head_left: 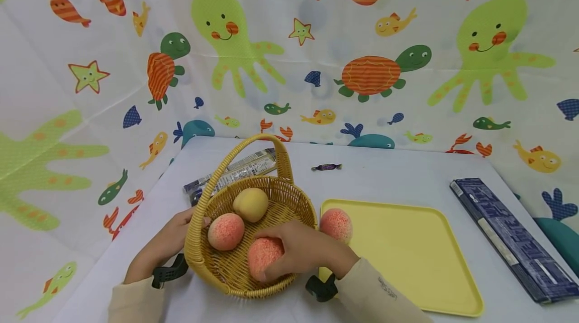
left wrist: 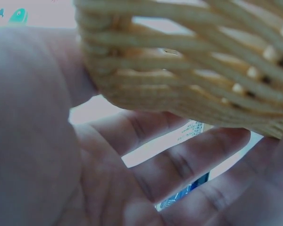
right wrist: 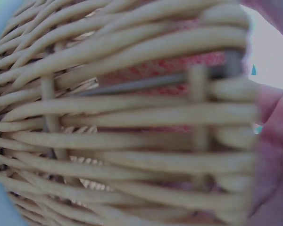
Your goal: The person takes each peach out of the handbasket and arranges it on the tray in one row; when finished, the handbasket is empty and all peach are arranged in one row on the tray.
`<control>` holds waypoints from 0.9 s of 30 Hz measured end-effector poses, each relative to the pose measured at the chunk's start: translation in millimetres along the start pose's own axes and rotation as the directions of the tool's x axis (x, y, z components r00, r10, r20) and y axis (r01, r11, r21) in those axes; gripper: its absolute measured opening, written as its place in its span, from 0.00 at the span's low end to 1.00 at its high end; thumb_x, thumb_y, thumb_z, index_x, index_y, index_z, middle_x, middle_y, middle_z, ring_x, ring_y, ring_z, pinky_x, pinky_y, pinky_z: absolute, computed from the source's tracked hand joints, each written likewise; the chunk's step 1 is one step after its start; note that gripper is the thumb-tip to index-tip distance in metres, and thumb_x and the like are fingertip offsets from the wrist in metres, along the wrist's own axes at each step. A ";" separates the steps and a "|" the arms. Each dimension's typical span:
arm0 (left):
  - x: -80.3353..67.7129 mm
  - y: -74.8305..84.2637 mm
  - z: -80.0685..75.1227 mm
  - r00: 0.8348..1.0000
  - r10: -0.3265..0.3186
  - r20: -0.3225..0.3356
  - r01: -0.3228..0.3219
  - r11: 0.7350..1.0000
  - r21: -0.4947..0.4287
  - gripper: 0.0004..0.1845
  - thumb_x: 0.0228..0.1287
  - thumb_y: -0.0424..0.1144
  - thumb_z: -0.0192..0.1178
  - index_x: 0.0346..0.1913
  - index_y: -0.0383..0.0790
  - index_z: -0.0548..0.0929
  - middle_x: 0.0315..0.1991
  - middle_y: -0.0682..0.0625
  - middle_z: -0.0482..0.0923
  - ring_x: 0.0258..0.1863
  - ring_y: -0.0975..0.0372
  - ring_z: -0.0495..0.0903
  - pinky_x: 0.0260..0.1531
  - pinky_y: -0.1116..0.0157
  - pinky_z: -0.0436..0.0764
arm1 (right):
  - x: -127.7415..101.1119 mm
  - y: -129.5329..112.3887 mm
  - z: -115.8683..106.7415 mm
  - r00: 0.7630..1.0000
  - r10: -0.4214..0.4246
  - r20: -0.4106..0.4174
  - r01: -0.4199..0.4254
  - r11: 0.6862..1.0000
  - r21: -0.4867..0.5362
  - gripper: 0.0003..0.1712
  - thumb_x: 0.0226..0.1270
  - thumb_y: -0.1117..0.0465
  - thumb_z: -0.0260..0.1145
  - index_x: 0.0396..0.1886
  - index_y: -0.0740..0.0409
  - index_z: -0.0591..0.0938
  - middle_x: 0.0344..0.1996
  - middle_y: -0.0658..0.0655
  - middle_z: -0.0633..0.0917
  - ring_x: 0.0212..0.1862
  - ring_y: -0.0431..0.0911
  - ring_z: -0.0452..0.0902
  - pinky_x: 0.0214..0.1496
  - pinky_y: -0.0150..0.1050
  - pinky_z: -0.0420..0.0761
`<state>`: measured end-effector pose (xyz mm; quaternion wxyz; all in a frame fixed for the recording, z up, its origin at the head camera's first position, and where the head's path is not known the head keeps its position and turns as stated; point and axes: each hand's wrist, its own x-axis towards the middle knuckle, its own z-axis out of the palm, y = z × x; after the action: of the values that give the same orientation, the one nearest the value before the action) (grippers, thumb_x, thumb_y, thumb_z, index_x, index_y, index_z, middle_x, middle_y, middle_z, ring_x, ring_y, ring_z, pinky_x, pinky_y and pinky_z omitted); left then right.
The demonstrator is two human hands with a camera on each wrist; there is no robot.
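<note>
A wicker basket (head_left: 244, 293) with a tall arched handle stands in front of me. My left hand (head_left: 169, 235) grips its left rim, with the thumb over the edge; in the left wrist view, the fingers (left wrist: 193, 157) stretch along the outside of the weave. Inside the basket, my right hand (head_left: 300, 247) holds a pink peach (head_left: 261, 257) near the front right wall. A second pink peach (head_left: 226, 231) and a yellowish peach (head_left: 251, 205) lie at the basket's left and back. From the right wrist, the woven wall (right wrist: 132, 141) hides most of the held peach.
Right of the basket lies a yellow tray (head_left: 407, 257), with another pink peach (head_left: 336, 225) at its back left corner. Silver and blue packages (head_left: 246, 170) lie behind the basket. A purple wrapped candy (head_left: 326, 167) is farther back, and a long dark blue package (head_left: 515, 237) lies far right.
</note>
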<state>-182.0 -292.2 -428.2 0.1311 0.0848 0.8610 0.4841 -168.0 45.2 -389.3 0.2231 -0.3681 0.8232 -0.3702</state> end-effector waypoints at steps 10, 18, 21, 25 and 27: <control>1.3 -1.0 -0.3 1.000 0.011 0.009 -0.011 0.999 -0.030 0.23 0.82 0.47 0.52 0.67 0.33 0.75 0.53 0.40 0.80 0.47 0.54 0.78 0.44 0.61 0.81 | -26.2 -0.2 -18.8 0.985 -0.007 -0.174 0.024 0.995 0.097 0.36 0.58 0.45 0.80 0.67 0.41 0.81 0.52 0.40 0.85 0.48 0.37 0.82 0.47 0.35 0.84; -0.1 -2.1 0.3 1.000 0.021 0.005 -0.021 0.999 -0.039 0.23 0.82 0.46 0.52 0.68 0.34 0.74 0.55 0.39 0.79 0.47 0.54 0.78 0.45 0.63 0.81 | -53.3 8.0 -33.5 0.958 0.036 -0.283 0.010 0.987 0.161 0.40 0.58 0.47 0.81 0.71 0.44 0.78 0.55 0.48 0.84 0.51 0.44 0.82 0.46 0.39 0.86; -0.3 -2.2 0.7 0.999 0.030 0.011 -0.030 0.999 -0.046 0.24 0.82 0.45 0.52 0.70 0.33 0.72 0.58 0.37 0.78 0.49 0.54 0.78 0.45 0.63 0.82 | -64.3 12.1 -39.3 0.948 0.044 -0.315 0.020 0.980 0.197 0.40 0.58 0.49 0.81 0.71 0.46 0.78 0.57 0.51 0.83 0.51 0.47 0.82 0.46 0.41 0.87; 0.1 -1.6 1.3 1.000 0.022 0.010 -0.021 0.998 -0.065 0.27 0.82 0.44 0.52 0.75 0.32 0.68 0.64 0.34 0.76 0.52 0.53 0.78 0.46 0.63 0.83 | -78.6 18.3 -45.4 0.933 0.047 -0.356 0.037 0.973 0.227 0.40 0.58 0.53 0.82 0.70 0.50 0.78 0.58 0.53 0.83 0.51 0.49 0.83 0.47 0.42 0.87; 0.3 -1.2 1.5 1.000 0.015 0.010 -0.014 0.997 -0.071 0.28 0.82 0.44 0.52 0.76 0.31 0.66 0.65 0.33 0.75 0.53 0.53 0.78 0.45 0.63 0.83 | -85.7 22.4 -47.2 0.923 0.048 -0.381 0.032 0.979 0.202 0.40 0.59 0.53 0.82 0.70 0.51 0.78 0.59 0.54 0.83 0.51 0.48 0.84 0.48 0.41 0.87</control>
<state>-181.8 -291.5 -429.9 0.1349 0.0888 0.8419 0.5149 -154.1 142.5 -368.9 0.0955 -0.2603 0.8100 -0.5167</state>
